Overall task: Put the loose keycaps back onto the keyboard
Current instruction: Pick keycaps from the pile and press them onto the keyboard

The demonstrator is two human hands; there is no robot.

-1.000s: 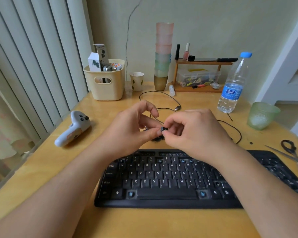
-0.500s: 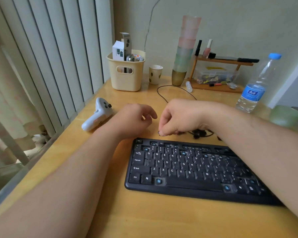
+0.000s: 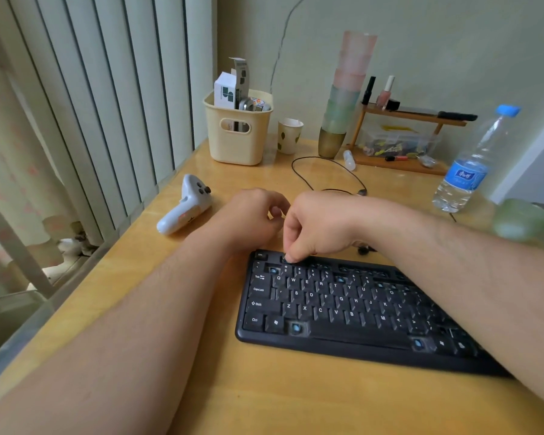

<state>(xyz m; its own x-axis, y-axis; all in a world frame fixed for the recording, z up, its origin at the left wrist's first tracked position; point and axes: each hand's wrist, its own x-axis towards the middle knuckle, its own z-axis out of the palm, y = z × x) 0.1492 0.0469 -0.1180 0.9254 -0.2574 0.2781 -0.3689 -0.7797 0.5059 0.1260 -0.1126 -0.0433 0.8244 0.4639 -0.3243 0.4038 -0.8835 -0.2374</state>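
The black keyboard (image 3: 343, 309) lies on the wooden table, with several open sockets showing blue stems, such as one socket (image 3: 296, 328) in the bottom row. My right hand (image 3: 321, 227) reaches across to the top row near the Esc key. Its thumb and fingertips pinch a small dark keycap (image 3: 285, 257) down against that row. My left hand (image 3: 248, 218) rests on the table just behind the keyboard's upper left corner, fingers loosely curled with nothing seen in them. A few loose dark keycaps (image 3: 363, 250) peek out behind my right wrist.
A white controller (image 3: 182, 208) lies left of my hands near the table's left edge. At the back stand a cream basket (image 3: 237, 133), a paper cup (image 3: 289, 135), stacked cups (image 3: 343, 98) and a wooden shelf (image 3: 405, 164). A black cable (image 3: 327, 171), a water bottle (image 3: 465, 171) and a green glass (image 3: 522, 219) are on the right.
Both hands held the keycap together a second ago. My left hand let go and settled on the table, while my right hand carried the keycap down-left to the top row.
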